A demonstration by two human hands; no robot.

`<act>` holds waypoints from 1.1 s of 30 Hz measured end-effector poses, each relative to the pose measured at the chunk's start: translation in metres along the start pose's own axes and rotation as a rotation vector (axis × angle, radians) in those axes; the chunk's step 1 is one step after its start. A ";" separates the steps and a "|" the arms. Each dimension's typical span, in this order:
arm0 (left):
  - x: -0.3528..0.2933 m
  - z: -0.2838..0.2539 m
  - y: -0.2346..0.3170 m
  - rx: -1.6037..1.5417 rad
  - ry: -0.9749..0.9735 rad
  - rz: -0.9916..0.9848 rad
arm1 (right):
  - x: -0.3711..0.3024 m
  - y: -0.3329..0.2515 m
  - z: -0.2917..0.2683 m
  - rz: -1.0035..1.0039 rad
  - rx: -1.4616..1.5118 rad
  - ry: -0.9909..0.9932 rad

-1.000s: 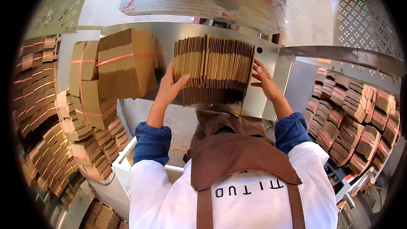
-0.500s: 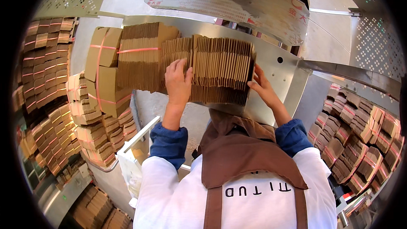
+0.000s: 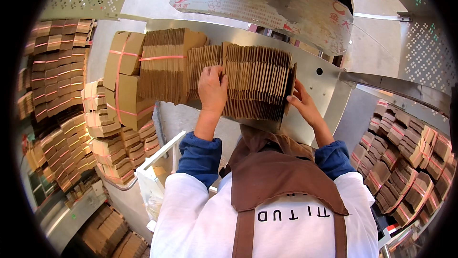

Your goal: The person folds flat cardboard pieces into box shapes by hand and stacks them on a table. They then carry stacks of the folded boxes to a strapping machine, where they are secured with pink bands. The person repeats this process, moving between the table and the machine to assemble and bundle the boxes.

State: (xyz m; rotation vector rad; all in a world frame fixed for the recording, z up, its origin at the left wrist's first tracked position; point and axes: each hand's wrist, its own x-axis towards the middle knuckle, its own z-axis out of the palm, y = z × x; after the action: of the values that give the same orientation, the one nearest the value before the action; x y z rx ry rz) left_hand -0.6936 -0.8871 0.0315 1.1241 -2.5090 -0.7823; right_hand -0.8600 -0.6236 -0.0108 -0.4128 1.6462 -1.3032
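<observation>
A long row of folded brown cardboard pieces (image 3: 257, 74) stands on edge on a metal table (image 3: 329, 84). My left hand (image 3: 213, 88) lies on the row near its middle, its fingers bent down and closed on the cardboard, close to one piece that juts above the others. At the row's right end my right hand (image 3: 306, 107) has its thumb and fingers closed on the end cardboard piece (image 3: 292, 84), which stands slightly apart from the rest. Left of my left hand, a bundle of cardboard (image 3: 164, 69) is tied with pink strap.
Another strapped cardboard bundle (image 3: 125, 79) sits at the table's left. Strapped stacks (image 3: 59, 67) fill the left side, and more bundles (image 3: 405, 157) lie at the right. A metal cover (image 3: 267, 7) lies beyond the table; a metal bar (image 3: 396, 91) runs off right. A white frame (image 3: 157, 172) stands near my left arm.
The end cardboard piece has come away from the row toward the right, with my right hand on it. My left fingers are more tightly bent. The whole view has shifted slightly.
</observation>
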 end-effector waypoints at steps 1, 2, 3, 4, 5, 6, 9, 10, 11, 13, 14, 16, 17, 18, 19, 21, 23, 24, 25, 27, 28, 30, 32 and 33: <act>-0.002 0.002 0.000 0.064 0.025 0.033 | -0.002 0.000 -0.004 0.007 -0.001 0.001; -0.003 0.003 0.001 0.128 0.052 0.066 | -0.004 -0.001 -0.006 0.013 -0.003 0.001; -0.005 0.005 0.001 0.145 0.065 0.056 | -0.006 -0.003 -0.007 0.008 0.009 -0.003; -0.007 0.007 0.001 0.162 0.079 0.046 | -0.008 -0.004 -0.009 0.004 0.020 -0.008; -0.008 0.008 0.002 0.179 0.092 0.039 | -0.010 -0.005 -0.011 0.000 0.032 -0.011; -0.009 0.009 0.004 0.178 0.093 0.047 | -0.012 -0.005 -0.013 -0.003 0.041 -0.005; -0.010 0.008 0.015 0.196 0.090 0.079 | -0.018 -0.004 -0.018 -0.006 0.057 0.012; -0.011 0.009 0.022 0.214 0.082 0.096 | -0.019 -0.003 -0.020 -0.005 0.054 0.019; -0.012 0.009 0.028 0.235 0.076 0.112 | -0.021 -0.004 -0.022 -0.004 0.051 0.023; -0.015 0.011 0.042 0.141 0.015 0.051 | -0.025 -0.007 -0.026 -0.021 0.072 0.020; -0.017 0.012 0.048 0.092 -0.017 0.022 | -0.028 -0.009 -0.028 -0.029 0.081 0.021; -0.013 0.016 0.043 0.125 -0.112 -0.009 | -0.028 -0.005 -0.032 -0.052 0.098 0.009; -0.012 0.016 0.045 0.141 -0.160 -0.025 | -0.028 -0.004 -0.034 -0.063 0.106 0.003; -0.012 0.015 0.049 0.133 -0.195 -0.027 | -0.030 -0.003 -0.036 -0.063 0.109 0.009; -0.013 0.015 0.053 0.125 -0.228 -0.029 | -0.032 -0.003 -0.038 -0.063 0.111 0.015; -0.016 0.012 0.071 0.150 -0.247 -0.018 | -0.037 -0.006 -0.040 -0.040 0.143 0.037; -0.029 0.008 0.099 0.212 -0.218 0.014 | -0.043 -0.013 -0.043 0.007 0.200 0.077; -0.033 0.001 0.114 0.188 -0.192 0.027 | -0.043 -0.009 -0.047 -0.005 0.214 0.090; -0.035 -0.008 0.121 0.200 -0.165 0.004 | -0.043 -0.003 -0.051 -0.018 0.227 0.102; -0.037 -0.040 0.122 0.233 -0.108 -0.052 | -0.045 -0.002 -0.055 -0.037 0.222 0.108; -0.032 -0.061 0.116 0.179 -0.041 -0.040 | -0.045 -0.004 -0.058 -0.040 0.203 0.108; -0.021 -0.114 0.084 0.082 0.082 -0.038 | -0.047 -0.009 -0.062 -0.060 0.179 0.102; -0.015 -0.149 0.050 -0.377 0.317 -0.230 | -0.046 -0.012 -0.063 -0.078 0.170 0.086; -0.011 -0.168 0.026 -0.577 0.341 -0.232 | -0.045 -0.012 -0.061 -0.080 0.166 0.088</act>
State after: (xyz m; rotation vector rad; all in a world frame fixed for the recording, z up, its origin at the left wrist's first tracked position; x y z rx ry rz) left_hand -0.6257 -0.9249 0.1827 1.2115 -1.7312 -1.1638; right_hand -0.8919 -0.5606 0.0192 -0.3278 1.5927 -1.5240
